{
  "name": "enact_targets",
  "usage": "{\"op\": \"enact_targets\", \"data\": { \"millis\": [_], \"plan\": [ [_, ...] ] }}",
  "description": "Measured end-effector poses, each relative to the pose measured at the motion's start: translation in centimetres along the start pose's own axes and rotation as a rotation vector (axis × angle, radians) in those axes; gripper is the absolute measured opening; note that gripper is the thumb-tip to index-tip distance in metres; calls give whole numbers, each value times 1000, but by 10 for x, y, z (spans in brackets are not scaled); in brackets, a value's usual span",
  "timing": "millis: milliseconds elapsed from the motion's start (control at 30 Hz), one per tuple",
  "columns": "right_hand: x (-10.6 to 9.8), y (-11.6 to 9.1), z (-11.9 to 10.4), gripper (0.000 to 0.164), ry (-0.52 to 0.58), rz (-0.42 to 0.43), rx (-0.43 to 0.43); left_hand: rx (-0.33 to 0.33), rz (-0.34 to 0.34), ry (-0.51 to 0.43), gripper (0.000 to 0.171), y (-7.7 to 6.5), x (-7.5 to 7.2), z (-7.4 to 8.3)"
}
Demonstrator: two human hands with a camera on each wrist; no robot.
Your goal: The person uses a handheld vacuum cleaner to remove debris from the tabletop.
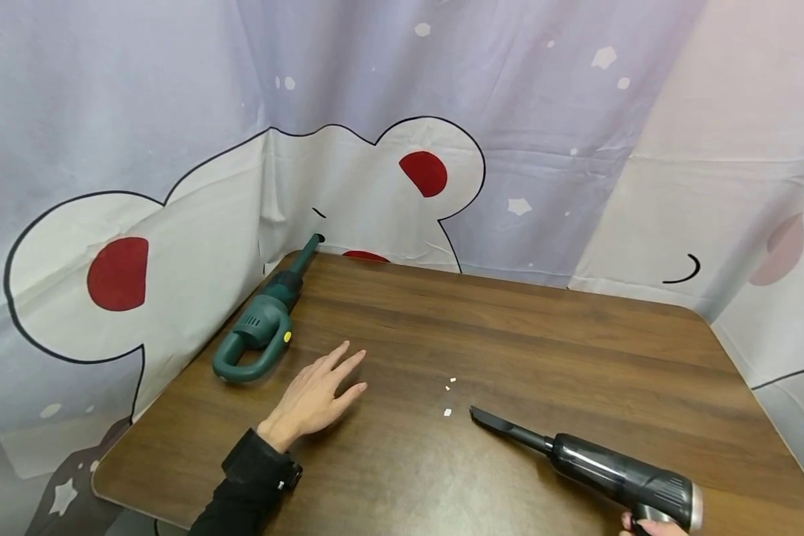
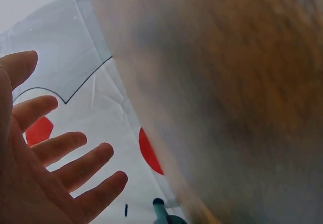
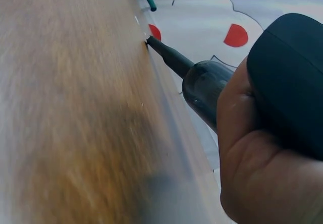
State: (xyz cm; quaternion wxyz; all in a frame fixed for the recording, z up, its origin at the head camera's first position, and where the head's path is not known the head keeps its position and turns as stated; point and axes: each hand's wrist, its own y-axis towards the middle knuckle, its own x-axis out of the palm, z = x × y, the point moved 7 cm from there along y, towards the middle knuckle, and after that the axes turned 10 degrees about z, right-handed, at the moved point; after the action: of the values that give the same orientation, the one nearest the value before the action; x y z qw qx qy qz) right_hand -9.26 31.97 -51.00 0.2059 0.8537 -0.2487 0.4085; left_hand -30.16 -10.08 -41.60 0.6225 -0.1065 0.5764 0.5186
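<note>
My right hand [image 3: 252, 158] grips the handle of a black handheld vacuum cleaner [image 1: 610, 469], fingers wrapped round it. The cleaner's flat crevice nozzle [image 1: 509, 429] points left over the table, just right of several small white scraps [image 1: 447, 412]. In the head view only part of that hand shows at the bottom edge. My left hand [image 1: 318, 394] holds nothing; its fingers are spread above the left part of the table. In the left wrist view the same hand [image 2: 55, 168] shows its palm side and loosely extended fingers.
A dark green power tool with a loop handle [image 1: 261, 327] lies along the table's left edge, beyond the left hand. The wooden table [image 1: 509, 335] is bordered at the back and sides by a printed curtain [image 1: 375, 82].
</note>
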Motion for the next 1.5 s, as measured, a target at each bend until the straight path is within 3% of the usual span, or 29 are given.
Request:
{"op": "enact_targets", "data": {
  "millis": [67,167,500,967,1233,1500],
  "plan": [
    [29,19,-1,37,6,9,-15,-1,1,3,56,-1,0,0],
    [44,32,0,34,15,15,-32,-1,-1,6,57,-2,0,0],
    [39,36,7,29,40,129,-99,-4,4,7,57,-2,-2,1],
    [37,41,8,26,32,176,-82,1,11,-5,56,-4,-2,-1],
    [39,44,10,26,16,158,-98,-3,10,-5,55,-4,-3,-1],
    [32,41,10,23,33,229,-84,3,12,-1,55,-3,-4,0]
  ]
}}
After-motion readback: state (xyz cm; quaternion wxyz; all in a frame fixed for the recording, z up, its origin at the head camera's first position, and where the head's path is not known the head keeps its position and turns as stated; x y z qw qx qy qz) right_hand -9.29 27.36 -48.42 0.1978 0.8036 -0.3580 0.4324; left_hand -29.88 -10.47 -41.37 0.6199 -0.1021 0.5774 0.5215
